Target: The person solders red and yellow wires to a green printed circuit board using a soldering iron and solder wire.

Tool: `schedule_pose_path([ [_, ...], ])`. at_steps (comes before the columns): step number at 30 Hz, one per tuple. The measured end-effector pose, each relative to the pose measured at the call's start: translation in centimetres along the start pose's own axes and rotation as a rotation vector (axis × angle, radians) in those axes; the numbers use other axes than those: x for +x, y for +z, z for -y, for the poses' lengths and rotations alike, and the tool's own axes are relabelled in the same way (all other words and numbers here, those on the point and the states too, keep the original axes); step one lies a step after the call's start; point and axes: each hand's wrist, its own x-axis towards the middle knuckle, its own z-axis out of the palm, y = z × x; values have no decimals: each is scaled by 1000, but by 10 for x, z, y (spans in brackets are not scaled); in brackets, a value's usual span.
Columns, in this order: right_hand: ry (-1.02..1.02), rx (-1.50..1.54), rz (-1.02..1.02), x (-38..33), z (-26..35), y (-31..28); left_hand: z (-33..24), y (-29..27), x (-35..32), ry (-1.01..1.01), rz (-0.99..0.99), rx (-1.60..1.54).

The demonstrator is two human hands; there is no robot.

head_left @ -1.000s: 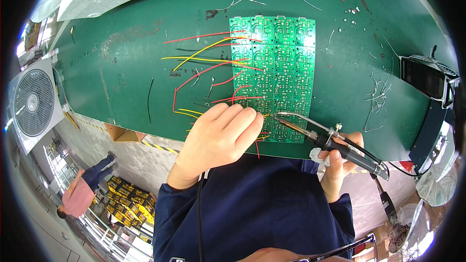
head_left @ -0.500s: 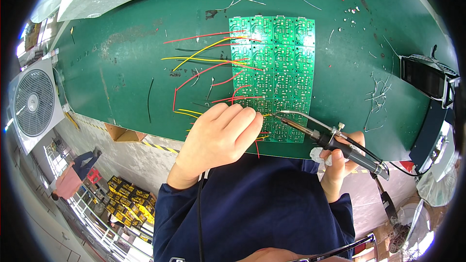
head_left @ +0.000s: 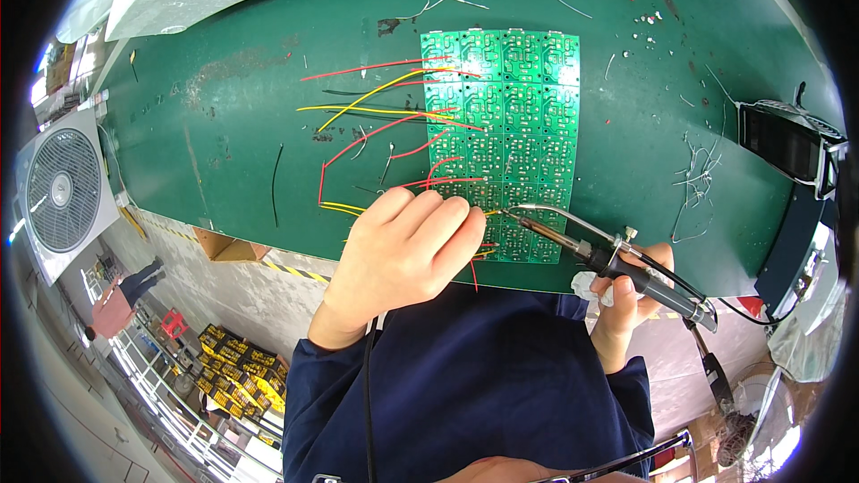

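A person in a dark navy top (head_left: pixel 501 367) bends over a green worktable (head_left: pixel 215 139), both hands at the lower part of a green circuit-board panel (head_left: pixel 541 112) that lies at about one o'clock from the middle of the view. Clock directions here run from that panel's centre.

Between seven and eight o'clock, the left hand (head_left: pixel 407 246) is closed in a pinch over the panel's near-left corner. A yellow wire (head_left: pixel 491 212) pokes out beyond the index finger; the fingertips themselves are hidden. At five o'clock, the right hand (head_left: pixel 616 322) grips the black handle of a soldering iron (head_left: pixel 611 266) fitted with a slim metal guide tube (head_left: pixel 557 214). The iron points toward ten o'clock, its tip just beside the yellow wire's end; whether they touch is too small to tell. White tissue (head_left: pixel 584 284) shows beside the right hand.

Red wires (head_left: pixel 362 69) fan out from the panel's left side toward nine and ten o'clock. Thin silvery wire scraps (head_left: pixel 698 174) lie tangled at three o'clock, short of a black device (head_left: pixel 780 140) in a metal frame. A box fan (head_left: pixel 63 188) stands at nine o'clock; a person in a pinkish top (head_left: pixel 112 311) and a red stool (head_left: pixel 174 324) appear near eight.
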Motion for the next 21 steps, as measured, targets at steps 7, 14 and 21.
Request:
schedule_pose_path([
  [7,10,10,4,0,0,-1,0,1,1,-15,-34,36],
  [14,0,-2,1,-1,0,0,0,0,0,-18,-24,40],
  [21,-13,-18,15,0,-1,-1,0,1,-1,-21,-40,46],
])
